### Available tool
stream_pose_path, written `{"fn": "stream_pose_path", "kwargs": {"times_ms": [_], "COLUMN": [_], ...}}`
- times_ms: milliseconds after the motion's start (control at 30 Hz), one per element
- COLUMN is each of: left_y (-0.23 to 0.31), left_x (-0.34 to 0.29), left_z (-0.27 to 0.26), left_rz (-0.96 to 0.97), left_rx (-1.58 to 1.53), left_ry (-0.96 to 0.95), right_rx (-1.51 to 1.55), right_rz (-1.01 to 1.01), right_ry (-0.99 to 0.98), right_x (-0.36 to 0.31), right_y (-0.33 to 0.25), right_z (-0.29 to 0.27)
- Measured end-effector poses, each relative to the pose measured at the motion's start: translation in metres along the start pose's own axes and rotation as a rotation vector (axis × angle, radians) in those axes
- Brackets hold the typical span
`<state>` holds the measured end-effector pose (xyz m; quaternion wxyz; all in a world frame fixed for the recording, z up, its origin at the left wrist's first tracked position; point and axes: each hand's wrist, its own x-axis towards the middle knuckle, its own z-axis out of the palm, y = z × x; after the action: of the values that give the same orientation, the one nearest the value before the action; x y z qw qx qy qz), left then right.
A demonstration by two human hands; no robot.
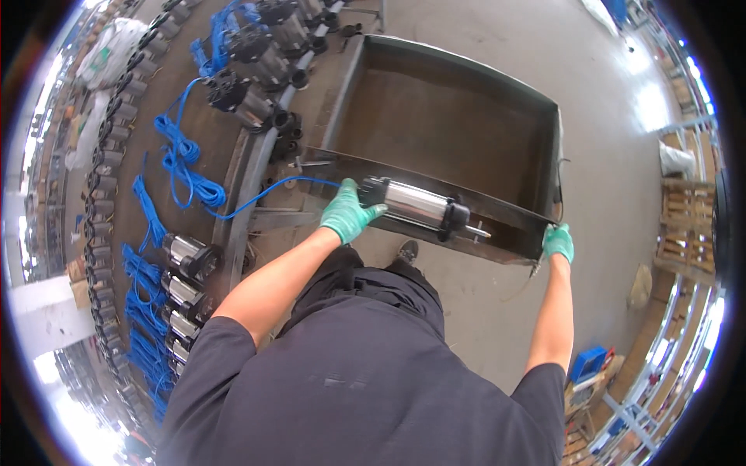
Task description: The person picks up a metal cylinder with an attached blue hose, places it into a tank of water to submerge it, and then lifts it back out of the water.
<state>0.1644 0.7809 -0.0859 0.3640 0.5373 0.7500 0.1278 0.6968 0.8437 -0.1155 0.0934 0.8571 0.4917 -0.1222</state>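
1. Head view, principal item: we list one steel cylinder point(416, 203) with black end pieces, lying tilted slightly down to the right over the narrow front section of a dark metal tank point(466, 76).
2. Head view, fittings: we record a small metal fitting point(479, 231) projecting from the cylinder's right end, and a blue cable point(264, 191) running from its left end to a coil on the left.
3. Head view, left hand point(353, 213), green glove: we find it at the cylinder's black left end. Its grip is spread, fingers upward and thumb pointing right; how firmly it presses we cannot tell.
4. Head view, right hand point(558, 242), green glove: we find it at the tank's near right corner, well apart from the cylinder. Whether its grip pinches the rim or only rests there, we cannot tell.
5. Head view, left side: we count among the stock a brown counter point(172, 87) bearing blue cable coils point(183, 155), with upper cylinders point(247, 101) of steel and black along its far edge, lower cylinders point(186, 252) nearer the person, and a long row of units point(101, 186) farther left.
6. Head view, surroundings: we note a grey floor point(474, 322), a dark shoe point(407, 250) below the cylinder, a blue crate point(588, 363) at lower right, and wooden pallets point(684, 233) beneath a white bag point(678, 161) toward the right rim.
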Motion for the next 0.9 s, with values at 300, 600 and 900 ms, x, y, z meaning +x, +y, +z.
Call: {"fn": "stream_pose_path", "kwargs": {"times_ms": [300, 600, 900], "left_y": [-0.127, -0.172, -0.138], "left_x": [0.074, 0.131, 0.058], "left_z": [-0.096, -0.088, -0.104], "left_rz": [0.016, -0.374, 0.303], "left_rx": [0.288, -0.450, -0.294], "left_ry": [0.438, -0.165, 0.264], "right_rx": [0.716, 0.308, 0.388], "right_rz": [-0.520, -0.587, -0.515], "right_ry": [0.267, 0.355, 0.322], "right_x": [-0.130, -0.179, -0.180], "right_y": [-0.153, -0.257, -0.259], "right_z": [-0.050, -0.020, -0.020]}}
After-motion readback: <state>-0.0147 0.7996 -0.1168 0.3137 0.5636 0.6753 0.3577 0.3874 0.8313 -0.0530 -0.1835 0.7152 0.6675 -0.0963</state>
